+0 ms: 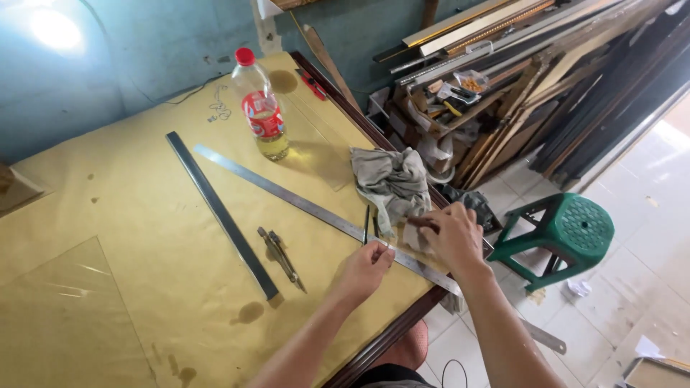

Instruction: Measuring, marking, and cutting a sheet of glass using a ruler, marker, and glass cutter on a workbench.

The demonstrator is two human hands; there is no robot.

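Steel ruler: the long steel straightedge [323,213] runs diagonally from upper left of centre down past the table's lower-right edge, flat on the brown paper-covered table [144,215]. Looks stiff along its length but thin, so I'd guess it flexes and slides easily on that paper. The overhanging end is the natural place to grab it.

Left hand: the left hand [366,269] sits just at the ruler, centre-bottom of frame, fingers curled narrow and pinched on something thin. Can't tell what it is, honestly too small.

Right hand: the right hand [451,233] is right of centre, fingers bent down onto a small pale piece [415,237] lying by the ruler. Pressing or gripping, hard to say which.

Rag: a crumpled grey cloth [392,179] is bunched just above both hands. Soft, light, no trouble to handle.

Pen-ish things: a dark thin tool [366,224] lies beside the cloth, touching the ruler or nearly.

Other stuff: dark flat bar [219,212] parallel-ish to the left, a small metal hand tool [282,257] between bar and ruler, a plastic bottle with red cap [262,108] with yellowish liquid at the top centre, a clear glass sheet [65,309] at lower left (fragile, sharp edges probably).

Off the table: green plastic stool [568,230] on the tiled floor at right, stacked frame mouldings [546,79] at upper right.
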